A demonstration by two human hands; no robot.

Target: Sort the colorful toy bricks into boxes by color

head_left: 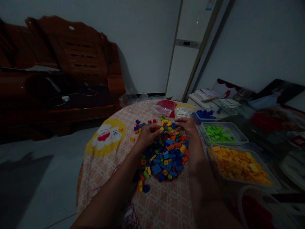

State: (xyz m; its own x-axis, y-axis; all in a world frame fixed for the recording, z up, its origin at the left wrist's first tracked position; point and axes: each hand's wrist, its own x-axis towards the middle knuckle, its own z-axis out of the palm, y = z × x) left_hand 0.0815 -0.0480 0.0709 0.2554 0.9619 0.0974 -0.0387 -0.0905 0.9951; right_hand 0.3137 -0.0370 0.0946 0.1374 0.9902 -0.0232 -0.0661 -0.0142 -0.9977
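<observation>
A large heap of mixed toy building bricks lies on the table, in blue, yellow, orange, red and green. My left hand is over the heap's far left part, thumb and fingers drawn together. A yellow brick shows right by its fingertips, but whether it is gripped is too dark to see. Across from it, my right hand reaches over the far right edge of the heap. Its fingers are stretched out and slightly apart, close to a blue brick; I see nothing held in them.
Along the right stand a tub of yellow bricks, a tub of green bricks and a tub of blue bricks. White pieces and a red dustpan-like tray lie at the back. A patterned cloth covers the round table.
</observation>
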